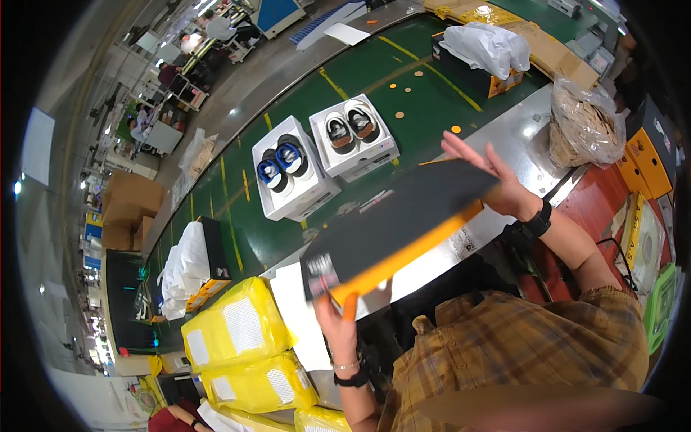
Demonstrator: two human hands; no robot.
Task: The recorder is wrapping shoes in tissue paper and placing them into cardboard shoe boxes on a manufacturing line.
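My left hand [337,322] shows only thumb and wrist; its fingers are hidden under the black-and-orange box lid [399,227]. The lid covers my right hand's [497,180] palm. The lid's end label is too blurred to read.

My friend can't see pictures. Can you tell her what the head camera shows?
A person's left hand and right hand hold a black-and-orange shoebox lid over a steel table. Beyond, two open white boxes of shoes sit on a green belt.
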